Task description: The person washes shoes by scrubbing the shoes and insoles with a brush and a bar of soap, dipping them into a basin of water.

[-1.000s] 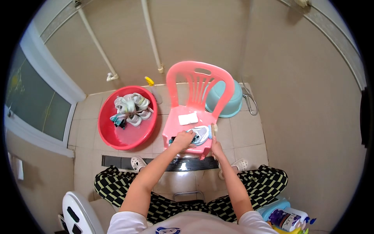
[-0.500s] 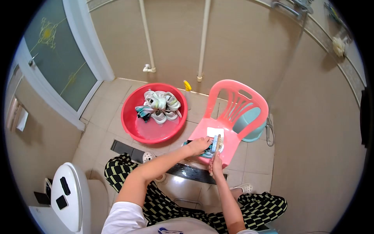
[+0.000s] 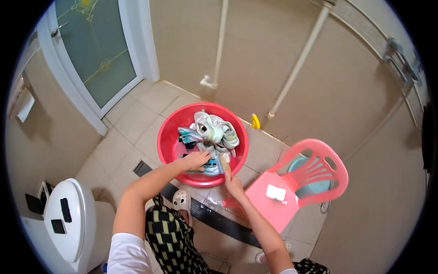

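Note:
My left hand [image 3: 197,160] is closed on a blue and black shoe [image 3: 211,168] at the near side of the red basin [image 3: 244,132], partly hiding it. In my right hand [image 3: 233,183] is a scrub brush [image 3: 224,164] with a wooden-coloured handle, its bristles towards the shoe; whether they touch it I cannot tell. Several white shoes [image 3: 210,129] are heaped in the basin behind my hands, with a teal striped shoe [image 3: 189,135] on their left. Some water shows in the basin's bottom.
To the right stands a pink plastic chair [image 3: 273,211] with a white block-like item [image 3: 276,192] on its seat. Behind it is a light blue bucket [image 3: 315,186]. A dark drain grate [image 3: 219,221] crosses the floor, and a toilet [image 3: 68,214] is at left.
Both hands have moved left from the chair seat to the basin, carrying the blue shoe and the brush. The white item stayed on the chair. My view has turned left.

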Available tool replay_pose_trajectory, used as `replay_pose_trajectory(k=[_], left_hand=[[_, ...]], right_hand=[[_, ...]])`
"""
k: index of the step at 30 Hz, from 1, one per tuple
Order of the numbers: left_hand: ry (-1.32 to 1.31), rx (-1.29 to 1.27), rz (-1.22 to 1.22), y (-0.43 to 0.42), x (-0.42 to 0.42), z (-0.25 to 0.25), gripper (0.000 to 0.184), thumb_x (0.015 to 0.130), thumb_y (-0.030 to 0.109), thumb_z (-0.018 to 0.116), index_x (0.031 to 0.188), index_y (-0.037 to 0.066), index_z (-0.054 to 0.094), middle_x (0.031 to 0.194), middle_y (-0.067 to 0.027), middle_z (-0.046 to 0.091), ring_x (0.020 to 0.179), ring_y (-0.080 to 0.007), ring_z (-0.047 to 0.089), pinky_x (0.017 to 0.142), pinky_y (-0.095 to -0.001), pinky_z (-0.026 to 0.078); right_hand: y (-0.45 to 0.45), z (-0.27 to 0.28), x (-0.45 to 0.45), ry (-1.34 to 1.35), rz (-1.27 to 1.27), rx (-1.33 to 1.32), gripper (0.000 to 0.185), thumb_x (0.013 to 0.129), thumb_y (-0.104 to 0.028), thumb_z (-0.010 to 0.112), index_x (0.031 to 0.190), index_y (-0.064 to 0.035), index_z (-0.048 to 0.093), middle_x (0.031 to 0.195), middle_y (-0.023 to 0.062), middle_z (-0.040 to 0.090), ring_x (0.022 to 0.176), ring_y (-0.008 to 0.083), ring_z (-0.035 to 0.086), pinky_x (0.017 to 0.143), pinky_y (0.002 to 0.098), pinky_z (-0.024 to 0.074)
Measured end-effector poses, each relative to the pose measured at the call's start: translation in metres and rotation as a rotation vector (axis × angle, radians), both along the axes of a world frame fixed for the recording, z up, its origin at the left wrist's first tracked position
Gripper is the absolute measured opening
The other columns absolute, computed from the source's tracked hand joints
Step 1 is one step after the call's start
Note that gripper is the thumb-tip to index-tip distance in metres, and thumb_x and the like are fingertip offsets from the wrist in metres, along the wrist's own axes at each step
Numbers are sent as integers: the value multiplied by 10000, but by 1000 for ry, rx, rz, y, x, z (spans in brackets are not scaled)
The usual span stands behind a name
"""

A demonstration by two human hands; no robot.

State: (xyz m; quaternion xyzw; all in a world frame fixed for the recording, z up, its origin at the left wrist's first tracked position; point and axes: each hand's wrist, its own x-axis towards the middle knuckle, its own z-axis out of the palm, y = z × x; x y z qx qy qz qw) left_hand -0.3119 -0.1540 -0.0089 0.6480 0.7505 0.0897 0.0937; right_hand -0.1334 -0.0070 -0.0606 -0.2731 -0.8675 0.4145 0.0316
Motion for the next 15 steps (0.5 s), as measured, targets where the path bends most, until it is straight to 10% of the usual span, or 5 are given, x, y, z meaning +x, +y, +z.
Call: replay_pose_trajectory(k=[1, 5, 12, 15], left_hand=[[-4, -22, 17, -5, -8, -25, 546, 596, 171, 704, 1027, 0, 416, 1043, -162, 431, 932, -319, 519, 762, -387, 466], [-19, -151, 85, -14, -38, -102, 571, 592, 178, 717, 1054, 4, 429, 1052, -158, 438, 920, -318, 528, 761, -381, 469], [-459, -94, 101, -4, -69, -192, 535, 606, 286, 713, 1045, 41, 531, 974, -155, 565, 885, -307, 557, 770, -388, 451], [-506, -188, 587, 4, -116, -209, 331, 624, 287, 677, 802, 13, 621, 792, -202, 606, 678, -327, 595, 625, -413, 474]], right_hand=[[-2, 4, -12, -80, 21, -76, 590, 863, -477, 349, 804, 52, 602, 670, 264, 581, 634, 409, 591, 638, 450, 471], [-4, -11, -73, -292, 133, 138, 595, 853, -469, 376, 824, 81, 601, 786, 305, 572, 794, 447, 560, 717, 494, 444], [1, -87, -125, -386, 296, 182, 581, 852, -484, 368, 804, 46, 602, 766, 292, 580, 776, 433, 573, 691, 482, 461], [3, -105, -138, -423, 285, 191, 579, 851, -487, 367, 822, 43, 599, 774, 283, 585, 780, 424, 577, 691, 475, 463]])
